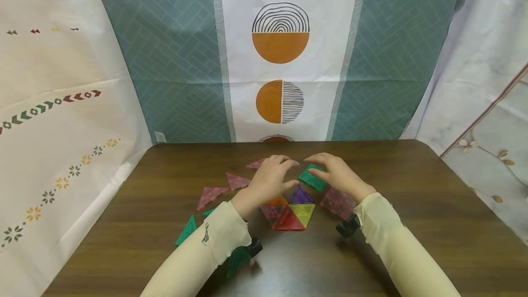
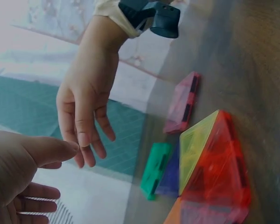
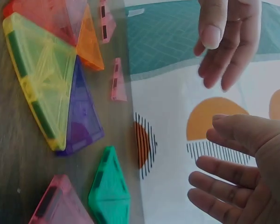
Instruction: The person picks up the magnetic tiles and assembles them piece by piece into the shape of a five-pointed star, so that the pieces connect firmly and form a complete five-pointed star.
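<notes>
My left hand (image 1: 267, 178) hovers above the table, fingers loosely bent and holding nothing. Facing it from the other side, my right hand (image 1: 339, 176) is also raised, with a gap between the two. Below them, translucent triangular magnetic tiles lie joined edge to edge: a yellow tile (image 1: 303, 213), a red tile (image 1: 290, 222), a purple tile (image 1: 301, 196) and an orange tile (image 3: 90, 44), with a pinkish-red one beside the red. A green tile (image 1: 312, 177) lies just behind this group. Near the right wrist is a pink square tile (image 1: 338, 203).
Pink triangular tiles (image 1: 211, 195) lie along the table's left and back. Green triangles (image 1: 187, 230) are scattered near the left forearm, partly hidden by it. Patterned cloth (image 1: 181, 58) hangs behind the wooden table (image 1: 412, 223), and pale cloths hang at both sides.
</notes>
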Demonstrator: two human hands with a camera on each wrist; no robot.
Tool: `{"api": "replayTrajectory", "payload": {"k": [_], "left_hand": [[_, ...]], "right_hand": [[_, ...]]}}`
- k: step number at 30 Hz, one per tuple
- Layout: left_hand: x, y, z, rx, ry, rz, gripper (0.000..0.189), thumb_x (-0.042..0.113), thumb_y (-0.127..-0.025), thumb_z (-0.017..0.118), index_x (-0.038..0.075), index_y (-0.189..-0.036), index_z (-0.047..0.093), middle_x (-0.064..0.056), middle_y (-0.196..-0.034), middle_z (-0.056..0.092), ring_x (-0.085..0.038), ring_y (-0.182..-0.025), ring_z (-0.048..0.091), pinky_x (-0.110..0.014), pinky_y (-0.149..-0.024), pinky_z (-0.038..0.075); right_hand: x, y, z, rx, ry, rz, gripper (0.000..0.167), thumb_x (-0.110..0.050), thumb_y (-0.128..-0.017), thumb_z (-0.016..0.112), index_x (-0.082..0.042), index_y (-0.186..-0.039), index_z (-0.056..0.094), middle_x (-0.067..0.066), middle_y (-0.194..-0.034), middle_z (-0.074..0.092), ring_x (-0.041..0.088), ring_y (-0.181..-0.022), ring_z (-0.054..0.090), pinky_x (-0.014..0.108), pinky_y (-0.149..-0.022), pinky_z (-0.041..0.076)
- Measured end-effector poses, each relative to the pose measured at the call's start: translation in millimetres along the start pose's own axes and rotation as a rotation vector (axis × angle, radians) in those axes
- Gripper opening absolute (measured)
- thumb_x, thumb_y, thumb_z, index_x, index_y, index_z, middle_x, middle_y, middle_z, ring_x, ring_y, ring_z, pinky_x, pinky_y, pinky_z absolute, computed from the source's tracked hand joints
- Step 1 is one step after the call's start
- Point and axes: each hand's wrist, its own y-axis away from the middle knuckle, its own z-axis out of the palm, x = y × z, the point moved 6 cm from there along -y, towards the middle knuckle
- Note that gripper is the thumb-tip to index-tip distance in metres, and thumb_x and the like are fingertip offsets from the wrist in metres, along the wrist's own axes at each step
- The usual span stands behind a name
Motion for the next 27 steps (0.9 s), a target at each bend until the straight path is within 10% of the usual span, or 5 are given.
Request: {"api": "replayTrajectory", "payload": {"k": [14,27], "left_hand": [[-48.3,20.1,-28.7,0.202,0.059,0.046,0.043,0.027,-0.082,0.077,0.013,-0.12,0.065,-0.008,-0.123,0.063,-0.029,-0.115,0.058,-0.045,-0.103,0.044],[-102.8,39.4,-11.2,0.125,0.059,-0.133,0.045,0.027,-0.082,0.077,0.008,-0.121,0.064,-0.013,-0.119,0.064,-0.031,-0.108,0.06,-0.046,-0.098,0.047]], "right_hand": [[-13.8,-36.7,12.8,0.011,-0.026,-0.01,0.05,-0.019,-0.093,0.064,-0.006,-0.138,0.049,0.017,-0.13,0.06,0.034,-0.115,0.061,0.049,-0.096,0.05],[-14.5,-81.3,47.8,-0.099,-0.146,0.042,0.041,-0.022,-0.094,0.063,-0.008,-0.132,0.056,0.016,-0.131,0.06,0.029,-0.113,0.062,0.044,-0.096,0.051]]}}
